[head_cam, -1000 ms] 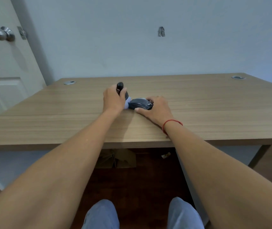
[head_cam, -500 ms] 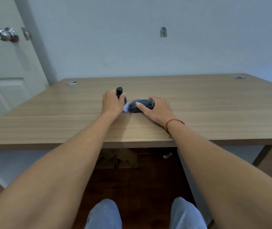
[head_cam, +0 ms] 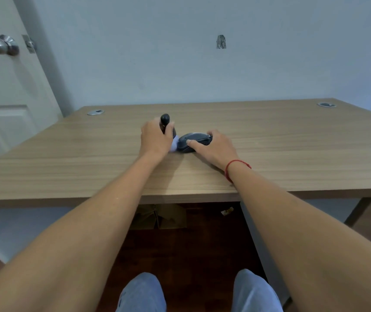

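Note:
A dark grey computer mouse (head_cam: 193, 141) lies on the wooden desk (head_cam: 270, 154) near its middle. My right hand (head_cam: 216, 148) grips the mouse from the right, thumb on its near side and fingers curled over its far edge. My left hand (head_cam: 155, 138) is wrapped round a small dark bottle with a rounded black cap (head_cam: 165, 120), standing just left of the mouse. A bit of pale cloth or tissue (head_cam: 175, 144) shows between the left hand and the mouse. Most of the bottle is hidden by the fingers.
Two round cable grommets sit at the desk's far corners, one left (head_cam: 95, 112) and one right (head_cam: 326, 104). A white door with a metal knob (head_cam: 1, 45) stands at the left. A cardboard box (head_cam: 159, 216) lies on the floor under the desk.
Both hands stay on the bottle and the mouse. The right thumb has shifted on the mouse's near side. The camera has moved slightly.

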Action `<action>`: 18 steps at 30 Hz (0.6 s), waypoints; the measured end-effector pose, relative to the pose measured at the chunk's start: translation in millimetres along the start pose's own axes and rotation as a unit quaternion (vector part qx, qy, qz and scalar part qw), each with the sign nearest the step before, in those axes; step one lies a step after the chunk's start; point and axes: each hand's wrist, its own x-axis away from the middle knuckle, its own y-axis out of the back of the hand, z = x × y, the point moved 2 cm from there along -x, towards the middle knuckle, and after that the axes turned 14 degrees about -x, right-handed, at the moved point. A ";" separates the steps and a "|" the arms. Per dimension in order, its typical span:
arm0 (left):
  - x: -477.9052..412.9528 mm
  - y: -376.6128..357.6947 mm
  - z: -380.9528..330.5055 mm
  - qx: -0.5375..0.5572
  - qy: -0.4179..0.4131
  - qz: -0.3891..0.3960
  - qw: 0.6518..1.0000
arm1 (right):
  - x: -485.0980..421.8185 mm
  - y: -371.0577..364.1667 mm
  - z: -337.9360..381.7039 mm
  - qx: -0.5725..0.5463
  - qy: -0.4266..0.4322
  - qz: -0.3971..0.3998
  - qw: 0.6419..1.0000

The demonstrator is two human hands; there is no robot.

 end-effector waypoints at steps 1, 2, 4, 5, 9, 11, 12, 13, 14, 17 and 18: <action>2.7 2.6 -6.8 0.024 0.008 -0.020 0.999 | 0.3 -0.1 0.2 0.000 -0.001 0.000 1.000; 6.1 2.4 -11.6 0.040 0.014 -0.033 0.999 | 0.3 -0.4 0.1 -0.002 -0.001 0.000 1.000; 13.4 -3.2 -13.2 0.048 0.020 -0.031 0.998 | 0.1 -0.4 -0.3 -0.011 -0.002 -0.008 1.000; 16.2 -5.9 -9.5 0.041 0.026 -0.027 0.998 | -0.1 -0.1 -0.6 -0.018 -0.004 -0.013 1.000; 10.2 -5.2 6.2 -0.006 0.035 -0.012 0.999 | -1.5 0.4 -1.1 -0.027 -0.012 -0.014 0.999; 3.1 0.5 0.6 0.013 0.021 -0.015 1.000 | -1.3 0.0 -0.9 -0.034 -0.015 -0.012 0.999; 0.5 3.8 -4.2 0.032 0.021 -0.021 0.999 | -1.1 0.0 -0.1 -0.035 -0.015 -0.012 0.999; -0.6 6.4 -9.2 0.047 0.019 -0.031 0.998 | -0.5 0.1 0.5 -0.034 -0.015 -0.010 0.999; -0.8 6.9 -12.5 0.058 0.019 -0.033 0.998 | -0.6 -0.3 0.6 -0.035 -0.013 -0.008 0.999; 4.9 -0.7 -10.4 0.034 0.011 0.000 0.999 | -0.1 0.4 0.6 -0.033 -0.005 0.003 0.999; 7.5 -3.4 -6.3 0.020 0.005 0.013 1.000 | -0.8 0.9 0.0 -0.035 -0.004 0.005 0.999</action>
